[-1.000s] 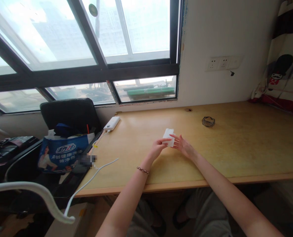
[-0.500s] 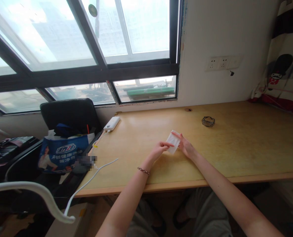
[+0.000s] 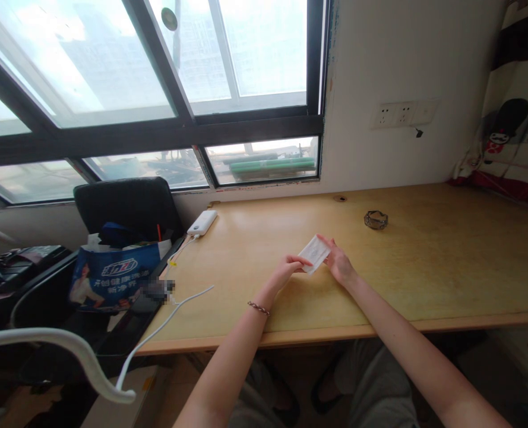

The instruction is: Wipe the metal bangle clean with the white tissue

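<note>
A small white folded tissue (image 3: 316,254) is held between my two hands above the wooden desk (image 3: 264,297). My left hand (image 3: 287,271) pinches its lower left end, with the thumb or a finger lying over the top face. At the upper right end, my right hand (image 3: 340,263) grips the tissue, fingers partly hidden behind it. A braided bracelet (image 3: 259,308) circles my left wrist. Whether the tissue is one folded sheet or several layers cannot be made out.
Farther back on the desk lies a dark metal ring-shaped object (image 3: 375,220). At the left edge, a white power bank (image 3: 202,223) has a white cable (image 3: 174,315) trailing nearby. A blue bag (image 3: 114,276) sits on the black chair (image 3: 127,205). Wall sockets (image 3: 395,115) are behind.
The tissue has turned slightly and shifted a little right, its upper corner now tilted toward my right hand. My right hand has moved slightly right, its fingers drawn back to the tissue's edge.
</note>
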Demonstrator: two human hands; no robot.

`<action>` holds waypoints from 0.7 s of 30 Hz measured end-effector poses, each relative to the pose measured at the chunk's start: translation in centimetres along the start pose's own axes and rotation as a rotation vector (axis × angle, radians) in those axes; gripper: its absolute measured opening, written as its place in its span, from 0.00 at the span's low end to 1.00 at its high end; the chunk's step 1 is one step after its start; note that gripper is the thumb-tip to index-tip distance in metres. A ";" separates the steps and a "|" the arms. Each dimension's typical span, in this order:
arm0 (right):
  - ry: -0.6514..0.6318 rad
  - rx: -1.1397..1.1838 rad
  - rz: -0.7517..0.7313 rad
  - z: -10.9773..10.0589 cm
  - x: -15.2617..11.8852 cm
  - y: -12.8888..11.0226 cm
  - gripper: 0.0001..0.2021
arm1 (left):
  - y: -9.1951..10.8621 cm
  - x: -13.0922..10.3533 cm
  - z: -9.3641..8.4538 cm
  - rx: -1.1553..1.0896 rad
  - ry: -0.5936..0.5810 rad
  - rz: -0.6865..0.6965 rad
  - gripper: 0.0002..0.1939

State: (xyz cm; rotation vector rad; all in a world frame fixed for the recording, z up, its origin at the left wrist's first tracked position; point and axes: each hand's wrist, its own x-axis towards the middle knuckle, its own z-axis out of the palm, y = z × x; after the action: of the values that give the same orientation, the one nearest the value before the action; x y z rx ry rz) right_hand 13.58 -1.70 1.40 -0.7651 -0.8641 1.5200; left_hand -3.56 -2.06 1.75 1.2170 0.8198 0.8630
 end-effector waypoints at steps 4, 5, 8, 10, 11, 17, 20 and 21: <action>0.021 0.009 0.002 0.0 0.1 0.0 0.22 | 0.0 0.0 0.0 -0.033 -0.016 -0.002 0.11; 0.028 0.012 -0.001 0.0 0.1 0.0 0.22 | 0.0 -0.1 0.0 -0.042 -0.022 -0.003 0.11; 0.053 0.015 -0.011 0.0 0.2 -0.1 0.22 | 0.1 -0.1 0.0 -0.056 -0.030 -0.002 0.11; 0.072 0.020 -0.018 -0.1 0.2 -0.1 0.22 | 0.2 -0.1 0.0 -0.054 -0.035 0.000 0.11; 0.080 0.029 -0.021 -0.2 0.3 0.0 0.22 | 0.3 -0.2 0.0 -0.053 -0.037 0.001 0.11; 0.113 0.109 -0.014 -0.7 0.7 0.2 0.20 | 0.5 -0.3 0.0 -0.059 -0.029 -0.004 0.11; 0.136 0.170 -0.030 -0.9 0.8 0.2 0.18 | 0.6 -0.4 0.0 -0.051 -0.050 0.005 0.11; 0.142 0.195 -0.040 -0.9 0.9 0.2 0.17 | 0.6 -0.4 0.0 -0.046 -0.058 0.009 0.10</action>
State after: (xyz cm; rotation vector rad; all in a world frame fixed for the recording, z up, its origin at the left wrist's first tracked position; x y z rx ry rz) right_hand 14.13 -0.77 0.77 -0.6996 -0.6125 1.4711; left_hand -3.82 -2.34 2.32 1.2005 0.7442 0.8455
